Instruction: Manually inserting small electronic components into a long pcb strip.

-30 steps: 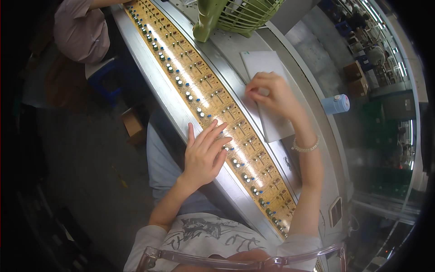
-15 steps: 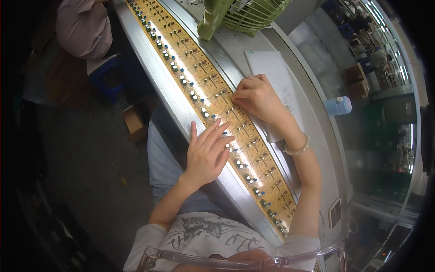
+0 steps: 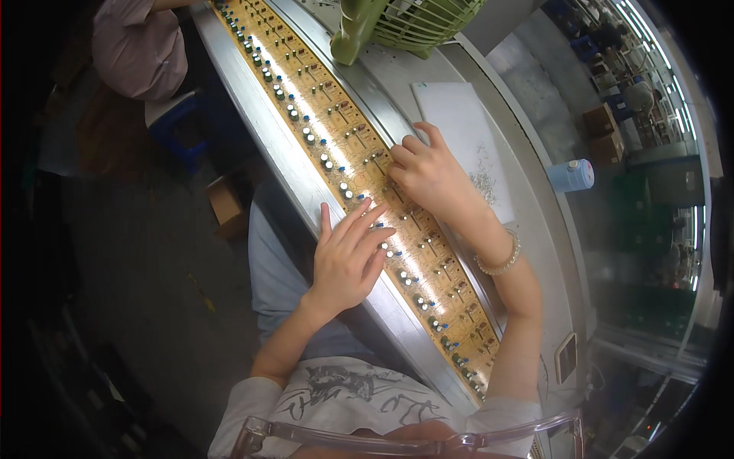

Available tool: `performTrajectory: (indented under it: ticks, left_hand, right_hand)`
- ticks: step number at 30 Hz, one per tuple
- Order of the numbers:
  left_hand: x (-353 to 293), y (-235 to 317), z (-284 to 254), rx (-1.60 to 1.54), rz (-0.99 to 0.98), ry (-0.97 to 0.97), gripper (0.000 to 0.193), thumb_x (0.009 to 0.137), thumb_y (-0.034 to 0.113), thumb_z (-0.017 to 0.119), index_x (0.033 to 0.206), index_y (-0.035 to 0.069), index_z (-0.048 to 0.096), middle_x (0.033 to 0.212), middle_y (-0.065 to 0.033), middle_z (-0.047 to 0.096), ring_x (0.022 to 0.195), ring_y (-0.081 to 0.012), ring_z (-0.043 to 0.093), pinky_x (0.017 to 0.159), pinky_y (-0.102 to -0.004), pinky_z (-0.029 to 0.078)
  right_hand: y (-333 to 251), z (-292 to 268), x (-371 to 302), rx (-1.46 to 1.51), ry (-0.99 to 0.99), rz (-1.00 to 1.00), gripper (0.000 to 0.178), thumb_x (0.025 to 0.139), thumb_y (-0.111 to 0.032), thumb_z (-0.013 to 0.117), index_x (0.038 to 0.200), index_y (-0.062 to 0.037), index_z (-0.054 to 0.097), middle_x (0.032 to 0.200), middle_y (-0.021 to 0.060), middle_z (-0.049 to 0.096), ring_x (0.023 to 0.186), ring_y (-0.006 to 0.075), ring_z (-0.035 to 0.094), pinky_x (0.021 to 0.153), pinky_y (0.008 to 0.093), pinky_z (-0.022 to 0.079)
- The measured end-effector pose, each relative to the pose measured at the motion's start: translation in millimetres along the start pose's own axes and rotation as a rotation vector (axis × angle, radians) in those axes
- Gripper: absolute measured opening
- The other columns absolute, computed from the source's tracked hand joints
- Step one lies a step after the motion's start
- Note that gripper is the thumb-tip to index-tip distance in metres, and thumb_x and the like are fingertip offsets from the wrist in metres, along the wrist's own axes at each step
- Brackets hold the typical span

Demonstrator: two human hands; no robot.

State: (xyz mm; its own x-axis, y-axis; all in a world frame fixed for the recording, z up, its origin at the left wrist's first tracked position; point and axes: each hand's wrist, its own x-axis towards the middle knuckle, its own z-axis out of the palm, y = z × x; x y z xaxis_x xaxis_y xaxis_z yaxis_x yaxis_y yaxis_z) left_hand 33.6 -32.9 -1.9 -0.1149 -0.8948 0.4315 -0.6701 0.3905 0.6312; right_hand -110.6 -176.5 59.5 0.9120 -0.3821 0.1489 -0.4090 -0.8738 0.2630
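Note:
A long row of tan circuit boards (image 3: 359,140) runs from the far left to the near right, set with white-topped green capacitors, small blue parts and thin dark parts. My left hand (image 3: 348,260) is open, fingers spread, resting over the near edge of the boards. Across from it, my right hand (image 3: 430,177) is closed, its fingers curled down at the far edge of the boards. Its fingertips are hidden, so anything pinched in them cannot be made out. Beside it a heap of tiny leaded parts (image 3: 483,183) lies on a white sheet (image 3: 451,107).
Metal rails (image 3: 294,180) border the boards. A green fan (image 3: 413,27) stands at the far end. A light blue bottle (image 3: 572,176) and a phone-like flat object (image 3: 566,358) sit to the right. Another person's sleeve (image 3: 138,50) and a blue stool (image 3: 177,130) are at far left.
My right hand has turned over the boards, its knuckles moving slightly nearer and covering the fingertips, with the index finger raised more. My left hand has stayed nearly still.

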Motion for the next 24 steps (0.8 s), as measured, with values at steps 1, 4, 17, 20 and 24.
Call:
performTrajectory:
  ticks: [1, 4, 17, 20, 24]
  left_hand:
    - [0, 0, 0, 0.004, 0.001, 0.001, 0.024, 0.081, 0.011, 0.058, 0.104, 0.01, 0.064, 0.13, -0.0096, 0.055, 0.128, -0.0293, 0.046, 0.112, -0.0596, 0.011]
    - [0, -1, -1, -0.013, -0.004, 0.004, 0.024, 0.081, 0.011, 0.059, 0.104, 0.01, 0.064, 0.129, -0.0095, 0.056, 0.128, -0.0292, 0.046, 0.112, -0.0596, 0.011]
    - [2, -2, -1, -0.045, -0.024, 0.01, 0.023, 0.082, 0.01, 0.058, 0.103, 0.011, 0.068, 0.127, -0.0088, 0.058, 0.127, -0.0294, 0.047, 0.113, -0.058, 0.004]
    - [3, -2, -1, -0.045, -0.023, 0.01, 0.024, 0.081, 0.009, 0.058, 0.103, 0.01, 0.068, 0.127, -0.0089, 0.059, 0.127, -0.0295, 0.047, 0.113, -0.058, 0.004]
    - [4, -3, 0, -0.049, -0.023, 0.011, 0.024, 0.081, 0.009, 0.059, 0.103, 0.01, 0.068, 0.127, -0.009, 0.058, 0.127, -0.0296, 0.047, 0.113, -0.0581, 0.004]
  right_hand:
    - [-1, -2, 1, -0.035, -0.04, -0.006, 0.005, 0.07, -0.011, 0.064, 0.074, -0.0097, 0.067, 0.079, -0.0001, 0.058, 0.086, 0.0169, 0.058, 0.103, 0.0434, 0.038]
    - [19, -9, -7, 0.037, 0.079, 0.098, 0.003, 0.072, -0.011, 0.065, 0.074, -0.0097, 0.068, 0.076, 0.0004, 0.059, 0.083, 0.0164, 0.059, 0.099, 0.0414, 0.04]
    - [100, -13, -58, 0.28, -0.098, 0.809, 0.006, 0.074, -0.008, 0.067, 0.079, -0.0048, 0.07, 0.077, 0.0118, 0.069, 0.076, 0.0293, 0.065, 0.07, 0.037, 0.05]
    - [101, -8, -55, 0.33, -0.153, 0.82, 0.007, 0.073, -0.006, 0.067, 0.08, -0.0048, 0.07, 0.078, 0.0112, 0.069, 0.076, 0.0278, 0.065, 0.07, 0.0365, 0.05]
    - [102, -14, -53, 0.405, -0.183, 0.812, 0.008, 0.072, -0.005, 0.065, 0.08, -0.0035, 0.069, 0.078, 0.0118, 0.069, 0.076, 0.0266, 0.065, 0.071, 0.0362, 0.05]
